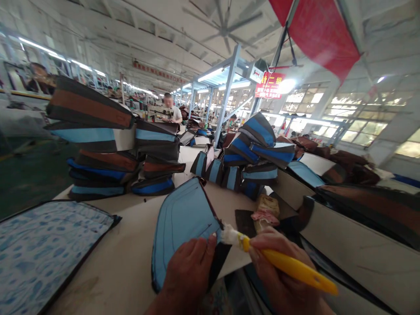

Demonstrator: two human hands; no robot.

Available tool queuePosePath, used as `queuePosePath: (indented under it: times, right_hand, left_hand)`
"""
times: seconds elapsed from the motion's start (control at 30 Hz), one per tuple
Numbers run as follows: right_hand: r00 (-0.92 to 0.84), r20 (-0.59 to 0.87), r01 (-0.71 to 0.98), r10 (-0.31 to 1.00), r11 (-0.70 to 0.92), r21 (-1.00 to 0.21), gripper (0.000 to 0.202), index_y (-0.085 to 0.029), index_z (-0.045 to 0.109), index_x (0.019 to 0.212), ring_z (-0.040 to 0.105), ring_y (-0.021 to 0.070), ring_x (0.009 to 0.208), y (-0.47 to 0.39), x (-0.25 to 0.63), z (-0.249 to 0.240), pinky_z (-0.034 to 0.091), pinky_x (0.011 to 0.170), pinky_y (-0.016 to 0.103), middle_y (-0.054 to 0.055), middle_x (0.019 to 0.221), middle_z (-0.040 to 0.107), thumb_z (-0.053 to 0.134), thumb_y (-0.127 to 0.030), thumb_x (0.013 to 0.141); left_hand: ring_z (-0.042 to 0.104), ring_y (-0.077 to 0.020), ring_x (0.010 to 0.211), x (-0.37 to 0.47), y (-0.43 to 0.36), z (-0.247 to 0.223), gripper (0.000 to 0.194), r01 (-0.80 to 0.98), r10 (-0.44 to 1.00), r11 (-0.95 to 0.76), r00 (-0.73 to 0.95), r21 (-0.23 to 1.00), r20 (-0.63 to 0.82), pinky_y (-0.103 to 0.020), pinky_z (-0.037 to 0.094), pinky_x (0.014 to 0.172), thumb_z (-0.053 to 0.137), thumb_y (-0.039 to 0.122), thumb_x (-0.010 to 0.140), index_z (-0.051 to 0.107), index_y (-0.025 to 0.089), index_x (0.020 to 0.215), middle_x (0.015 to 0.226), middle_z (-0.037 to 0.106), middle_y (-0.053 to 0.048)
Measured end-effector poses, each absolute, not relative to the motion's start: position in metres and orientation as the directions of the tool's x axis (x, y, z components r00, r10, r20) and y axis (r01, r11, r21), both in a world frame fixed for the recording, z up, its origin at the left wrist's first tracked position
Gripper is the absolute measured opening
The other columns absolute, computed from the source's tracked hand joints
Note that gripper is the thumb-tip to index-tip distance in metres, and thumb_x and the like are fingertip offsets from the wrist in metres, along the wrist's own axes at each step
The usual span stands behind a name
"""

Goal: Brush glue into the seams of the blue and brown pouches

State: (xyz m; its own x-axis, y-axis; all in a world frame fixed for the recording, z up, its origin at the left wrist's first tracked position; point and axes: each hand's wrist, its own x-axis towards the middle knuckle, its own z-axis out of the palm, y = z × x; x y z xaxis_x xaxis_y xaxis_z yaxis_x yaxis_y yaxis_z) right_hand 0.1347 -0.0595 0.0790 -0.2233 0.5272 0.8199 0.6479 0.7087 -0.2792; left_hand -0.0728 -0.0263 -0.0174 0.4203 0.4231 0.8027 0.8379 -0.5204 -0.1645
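Note:
My left hand [188,271] holds the lower edge of a blue fabric panel with dark trim [183,223], lifted off the table at the near edge. My right hand [278,271] grips a yellow-handled brush [288,264]. Its white bristle tip [229,235] touches the panel's right edge, just beside my left thumb.
Stacks of blue, brown and black bag pieces stand at the back left [98,144] and centre [256,153]. A blue patterned sheet [42,249] lies at the left. A small glue-stained container [265,212] sits behind the brush. Dark panels [361,218] pile at the right. A seated person [170,111] works far behind.

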Motion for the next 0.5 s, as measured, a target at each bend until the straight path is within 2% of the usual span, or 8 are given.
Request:
queuePosePath:
  times: [0.07,0.13,0.23,0.37,0.43,0.5]
  right_hand:
    - [-0.358,0.793,0.672,0.493,0.726,-0.148,0.014,-0.022,0.057,0.096,0.064,0.0163,0.065,-0.057,0.132,0.084,0.053,0.063,0.029,0.000,0.076,0.066,0.054,-0.010,0.089]
    - [-0.398,0.788,0.698,0.470,0.712,-0.073,0.014,-0.021,0.056,0.096,0.064,0.0167,0.064,-0.054,0.133,0.087,0.053,0.064,0.031,0.001,0.077,0.067,0.052,-0.010,0.089]
    - [-0.412,0.787,0.683,0.459,0.728,-0.067,0.016,-0.020,0.054,0.100,0.064,0.0164,0.067,-0.053,0.134,0.087,0.054,0.068,0.031,0.002,0.080,0.067,0.053,-0.010,0.089]
    - [-0.555,0.670,0.644,0.493,0.764,-0.029,0.011,-0.020,0.052,0.096,0.058,0.0169,0.061,-0.048,0.134,0.081,0.049,0.057,0.030,0.001,0.072,0.060,0.049,-0.011,0.090]
    - [-0.519,0.688,0.677,0.507,0.735,-0.031,0.010,-0.021,0.052,0.095,0.059,0.0178,0.065,-0.044,0.136,0.079,0.049,0.059,0.031,0.003,0.075,0.061,0.050,-0.012,0.090]
    - [-0.463,0.730,0.669,0.503,0.738,-0.085,0.011,-0.020,0.053,0.096,0.059,0.0167,0.067,-0.040,0.137,0.079,0.049,0.062,0.030,0.003,0.078,0.063,0.052,-0.011,0.091]
  left_hand:
    - [0.058,-0.0172,0.067,-0.070,-0.028,-0.016,0.029,0.835,0.426,-0.523,0.429,-0.169,0.797,-0.031,0.046,0.063,0.043,0.007,0.092,0.057,0.010,0.118,0.079,0.063,-0.005]
    - [0.057,-0.0171,0.067,-0.069,-0.029,-0.013,0.028,0.828,0.402,-0.533,0.430,-0.175,0.809,-0.032,0.044,0.062,0.041,0.006,0.093,0.057,0.009,0.116,0.079,0.062,-0.005]
    - [0.055,-0.0167,0.063,-0.067,-0.030,-0.010,0.027,0.806,0.367,-0.562,0.442,-0.183,0.819,-0.032,0.040,0.058,0.039,0.007,0.094,0.057,0.008,0.113,0.076,0.060,-0.004]
    - [0.056,-0.0172,0.063,-0.065,-0.032,-0.010,0.028,0.790,0.394,-0.590,0.462,-0.167,0.794,-0.033,0.039,0.057,0.034,0.009,0.096,0.057,0.009,0.112,0.077,0.060,-0.004]
    - [0.056,-0.0178,0.064,-0.064,-0.033,-0.011,0.029,0.780,0.400,-0.602,0.478,-0.169,0.782,-0.033,0.039,0.058,0.033,0.009,0.097,0.057,0.008,0.113,0.078,0.060,-0.005]
    - [0.056,-0.0181,0.064,-0.064,-0.034,-0.012,0.029,0.774,0.401,-0.610,0.487,-0.171,0.775,-0.034,0.040,0.057,0.033,0.009,0.097,0.056,0.008,0.114,0.078,0.060,-0.005]
